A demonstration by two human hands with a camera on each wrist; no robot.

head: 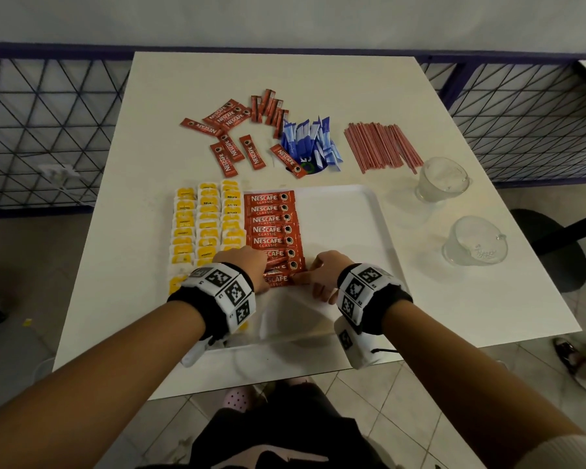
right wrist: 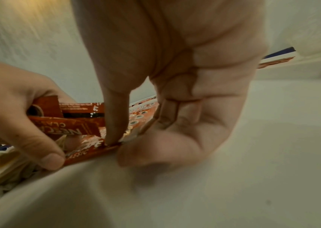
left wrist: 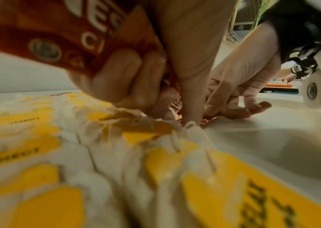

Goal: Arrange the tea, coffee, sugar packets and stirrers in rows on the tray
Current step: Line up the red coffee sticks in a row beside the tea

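A white tray (head: 352, 214) holds three columns of yellow-tagged tea bags (head: 207, 221) on its left and one column of red coffee packets (head: 271, 228) beside them. Both hands meet at the near end of that column. My left hand (head: 261, 275) grips a small bundle of spare coffee packets (left wrist: 58, 38) in curled fingers, and its thumb (right wrist: 52, 160) holds down the left end of the nearest coffee packet (right wrist: 89, 152). My right hand (head: 305, 277) pinches that packet's right end, index finger (right wrist: 114, 123) on top and thumb (right wrist: 136, 151) at its edge.
Beyond the tray lie loose coffee packets (head: 230, 143), narrow red sachets (head: 269, 108), a pile of blue sugar packets (head: 313, 143) and a bundle of red stirrers (head: 381, 145). Two glass cups (head: 442, 179) (head: 474, 240) stand right of the tray. The tray's right half is bare.
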